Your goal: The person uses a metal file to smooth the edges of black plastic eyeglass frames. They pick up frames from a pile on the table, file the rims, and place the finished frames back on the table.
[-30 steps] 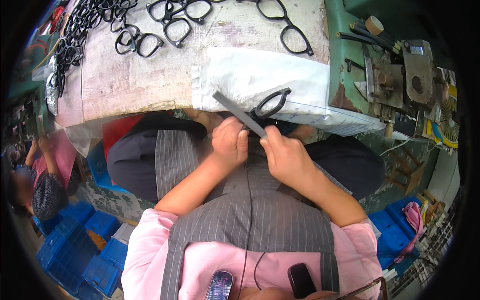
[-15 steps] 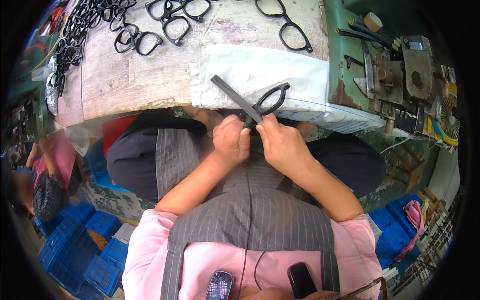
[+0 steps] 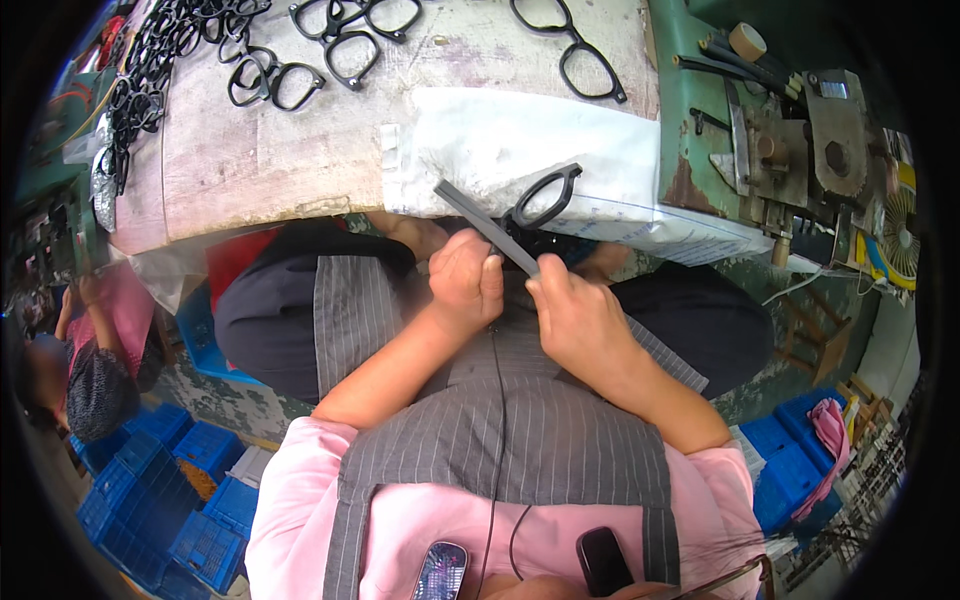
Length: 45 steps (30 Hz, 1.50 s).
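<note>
My left hand point(image 3: 464, 278) is closed around one side of a black eyeglass frame point(image 3: 518, 214). That side is hidden in the fingers, while the other rim sticks out to the right over the front edge of the table. In my right hand point(image 3: 583, 318) is a flat grey file point(image 3: 478, 221), gripped at its near end. The file slants up to the left, crossing the frame near its bridge, with its far tip over white sheeting point(image 3: 470, 125). Whether the file touches the frame I cannot tell.
More black eyeglass frames point(image 3: 590, 92) lie on the worn table point(image 3: 270, 160), many heaped at the far left. At right stands a green machine point(image 3: 690, 150) with metal clamps, beside a yellow fan point(image 3: 903, 230). Blue crates point(image 3: 205, 540) sit on both sides. Another person point(image 3: 100, 380) works at left.
My right hand has moved slightly down and to the right, drawing the file with it. My left hand and the eyeglass frame have hardly moved.
</note>
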Available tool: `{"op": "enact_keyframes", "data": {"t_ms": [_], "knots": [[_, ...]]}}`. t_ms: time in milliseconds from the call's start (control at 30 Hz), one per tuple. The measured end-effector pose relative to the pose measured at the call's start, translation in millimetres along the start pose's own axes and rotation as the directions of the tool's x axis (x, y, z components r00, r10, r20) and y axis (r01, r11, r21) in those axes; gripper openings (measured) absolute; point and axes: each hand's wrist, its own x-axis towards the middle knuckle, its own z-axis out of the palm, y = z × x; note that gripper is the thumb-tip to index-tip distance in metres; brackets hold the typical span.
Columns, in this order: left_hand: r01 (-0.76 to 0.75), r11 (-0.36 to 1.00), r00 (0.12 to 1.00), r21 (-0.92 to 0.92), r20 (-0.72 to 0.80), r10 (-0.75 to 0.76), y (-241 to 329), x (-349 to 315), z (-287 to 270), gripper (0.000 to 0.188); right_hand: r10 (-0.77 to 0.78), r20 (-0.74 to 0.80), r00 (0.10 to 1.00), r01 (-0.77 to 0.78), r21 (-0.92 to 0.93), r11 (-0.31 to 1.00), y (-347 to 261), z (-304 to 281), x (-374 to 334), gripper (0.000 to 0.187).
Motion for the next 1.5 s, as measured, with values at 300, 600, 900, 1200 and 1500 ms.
{"op": "enact_keyframes", "data": {"t_ms": [300,600,900,1200,1500], "knots": [[0.005,1.0,1.0,0.019,0.02,-0.006,-0.1,-0.7,0.1,0.011,0.034,0.039,0.999,-0.034,0.004,0.999,2.5,2.1,1.6,0.018],[0.022,0.999,1.0,0.033,-0.001,-0.022,2.7,1.0,-1.1,0.01,0.004,-0.036,0.999,-0.002,0.053,0.999,3.5,2.4,-0.1,0.018],[0.007,0.999,1.0,0.032,-0.005,-0.007,3.7,1.1,-1.3,0.01,0.041,0.0,0.999,-0.041,-0.015,0.999,0.9,0.3,2.7,0.02],[0.125,0.992,0.992,0.007,0.0,-0.125,6.3,-4.2,-1.3,0.013,-0.059,-0.167,0.984,0.051,-0.053,0.997,11.0,13.8,8.8,0.019],[0.265,0.963,0.964,-0.039,0.025,-0.264,0.5,-13.3,-5.7,0.018,-0.15,-0.324,0.934,0.222,0.199,0.955,10.4,-20.6,-0.4,0.032]]}}
